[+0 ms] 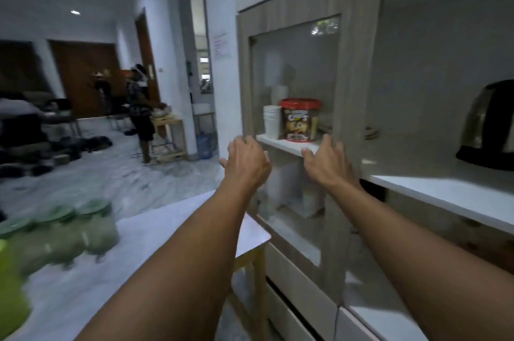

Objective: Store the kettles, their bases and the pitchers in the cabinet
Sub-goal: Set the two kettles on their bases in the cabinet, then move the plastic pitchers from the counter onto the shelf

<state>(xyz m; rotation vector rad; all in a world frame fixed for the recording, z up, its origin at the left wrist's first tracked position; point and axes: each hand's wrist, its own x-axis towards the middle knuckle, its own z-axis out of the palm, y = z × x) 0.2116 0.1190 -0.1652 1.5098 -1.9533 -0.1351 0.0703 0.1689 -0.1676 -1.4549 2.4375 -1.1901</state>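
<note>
A: Where are we w/ the task?

B: Early, by the look of it. One kettle (489, 126) sits on its black base (485, 158) on the white counter (445, 196) to the right, i.e. outside the cabinet (358, 62). The green-lidded pitchers (69, 229) are grouped on the white table (172, 229) lower left, blurred, so we can't count them for sure. Nothing of ours is visible inside yet.

A: What's in the cabinet now?

B: Thru the glass door (294, 68), on the white shelf (286, 143): a stack of white cups (272, 121) and a red-lidded cereal tub (299, 119), just beside each other. Lower compartment has some pale things, too hazy to name.

A: Hands?

B: Both empty, fingers spread, holding nothing. Our left hand (246, 160) is at the left edge of the door frame, fingertips near or on it; can't tell which. Our right hand (326, 161) lies flat against the frame's right side, by the shelf edge.

A: So the step is?

B: Prob. getting the door open. After that, everything's left: kettle, base, pitchers, plus any other kettles out of view.
</note>
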